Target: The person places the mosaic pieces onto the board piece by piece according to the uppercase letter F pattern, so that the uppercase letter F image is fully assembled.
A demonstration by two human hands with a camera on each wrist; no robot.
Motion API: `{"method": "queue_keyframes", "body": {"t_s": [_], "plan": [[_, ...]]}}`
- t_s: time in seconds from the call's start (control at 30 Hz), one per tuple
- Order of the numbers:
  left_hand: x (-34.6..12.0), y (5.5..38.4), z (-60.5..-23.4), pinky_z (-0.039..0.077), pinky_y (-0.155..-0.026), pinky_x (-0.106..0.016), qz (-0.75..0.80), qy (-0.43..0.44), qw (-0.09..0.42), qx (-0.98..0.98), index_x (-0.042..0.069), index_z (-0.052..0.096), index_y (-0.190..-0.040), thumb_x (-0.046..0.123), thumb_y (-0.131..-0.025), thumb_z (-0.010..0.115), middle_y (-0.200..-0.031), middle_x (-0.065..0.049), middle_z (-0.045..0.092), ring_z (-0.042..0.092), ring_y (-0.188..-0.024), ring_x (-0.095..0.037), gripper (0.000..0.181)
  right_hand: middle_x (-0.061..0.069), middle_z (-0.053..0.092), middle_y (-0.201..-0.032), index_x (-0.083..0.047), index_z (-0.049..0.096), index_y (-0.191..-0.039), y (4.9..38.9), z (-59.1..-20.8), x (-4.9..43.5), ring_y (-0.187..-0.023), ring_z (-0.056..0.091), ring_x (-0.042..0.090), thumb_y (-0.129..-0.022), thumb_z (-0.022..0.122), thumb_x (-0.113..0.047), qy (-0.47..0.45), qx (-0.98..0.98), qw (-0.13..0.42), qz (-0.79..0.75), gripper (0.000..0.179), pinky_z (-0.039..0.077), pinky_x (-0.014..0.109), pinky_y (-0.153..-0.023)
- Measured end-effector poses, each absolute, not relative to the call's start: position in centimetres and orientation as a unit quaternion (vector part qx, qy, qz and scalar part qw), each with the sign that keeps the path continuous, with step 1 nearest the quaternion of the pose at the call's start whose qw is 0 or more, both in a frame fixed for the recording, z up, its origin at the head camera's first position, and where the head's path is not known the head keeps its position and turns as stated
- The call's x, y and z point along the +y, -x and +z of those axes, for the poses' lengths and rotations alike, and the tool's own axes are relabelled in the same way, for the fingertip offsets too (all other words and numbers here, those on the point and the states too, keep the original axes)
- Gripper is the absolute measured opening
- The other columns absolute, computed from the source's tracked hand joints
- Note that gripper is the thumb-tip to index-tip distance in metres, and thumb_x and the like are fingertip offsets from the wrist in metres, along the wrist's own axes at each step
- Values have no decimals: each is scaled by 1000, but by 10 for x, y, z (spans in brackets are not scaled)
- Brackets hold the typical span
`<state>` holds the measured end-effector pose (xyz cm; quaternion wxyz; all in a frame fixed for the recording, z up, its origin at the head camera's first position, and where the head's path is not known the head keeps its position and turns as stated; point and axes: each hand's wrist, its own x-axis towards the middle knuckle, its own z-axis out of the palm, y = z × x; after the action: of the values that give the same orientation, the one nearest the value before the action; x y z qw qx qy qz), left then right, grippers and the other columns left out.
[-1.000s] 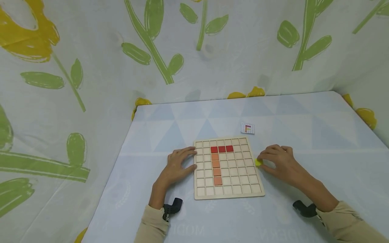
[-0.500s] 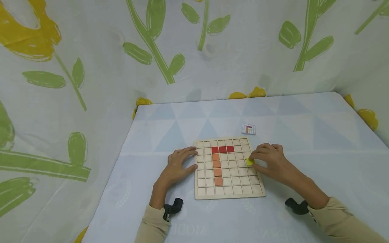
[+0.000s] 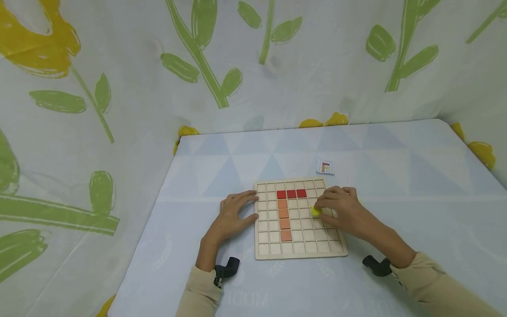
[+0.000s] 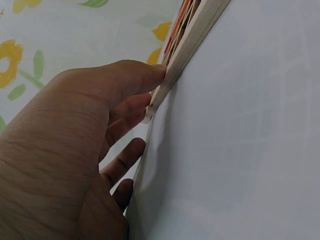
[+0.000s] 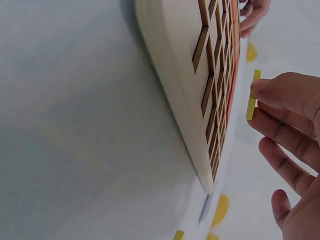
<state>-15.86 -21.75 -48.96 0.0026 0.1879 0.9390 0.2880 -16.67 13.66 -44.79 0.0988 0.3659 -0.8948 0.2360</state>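
Note:
A yellow square tile (image 3: 315,212) is pinched between the thumb and fingers of my right hand (image 3: 343,210). In the right wrist view, the tile (image 5: 253,95) is edge-on, raised above the wooden grid board (image 5: 170,75). My left hand (image 3: 233,215) rests at the left edge of the board (image 3: 261,253), its fingers and thumb spread. Seen from the left wrist, that thumb (image 4: 150,80) presses the board's wooden side (image 4: 187,55). Three red tiles (image 3: 291,194) sit in a row of cells, and several orange tiles (image 3: 284,224) run down a column beneath the leftmost red one.
Behind the board lies a small pattern card (image 3: 325,167) printed with a coloured grid. Another yellow piece (image 5: 179,235) shows at the bottom of the right wrist view. The table (image 3: 190,176) meets a flower-printed cloth (image 3: 130,66) at its back and left.
My right hand has moved left with the yellow tile, from just beside the board's right edge to over its cells. My left hand has stayed at the left edge.

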Motion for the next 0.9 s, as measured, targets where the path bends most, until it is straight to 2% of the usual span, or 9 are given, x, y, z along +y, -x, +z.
{"method": "queue_keyframes", "body": {"t_s": [0.3,0.67,0.9], "plan": [[-218,159,-488,24,-105,-51,288,-186,6,939,24,58,-140,38,-94,66,-153,10,43,37,-135,-23,49,0,72,-103,-13,77,-96,171,-446,120,-108,57,26,-76,87,-10,-368,-898,90,223,23,32,52,-89],[-218,159,-488,24,-103,-49,291,-190,10,938,24,57,-140,38,-94,66,-154,11,42,39,-133,-22,49,-2,72,-98,-13,78,-94,173,-450,107,-108,57,26,-74,88,-11,-391,-888,93,226,22,32,53,-88],[-217,159,-487,24,-104,-50,290,-187,13,938,24,57,-141,38,-94,66,-154,10,42,39,-133,-23,50,-3,73,-101,-14,79,-97,175,-451,98,-110,57,24,-77,87,-12,-391,-888,73,231,22,31,53,-90]]}}
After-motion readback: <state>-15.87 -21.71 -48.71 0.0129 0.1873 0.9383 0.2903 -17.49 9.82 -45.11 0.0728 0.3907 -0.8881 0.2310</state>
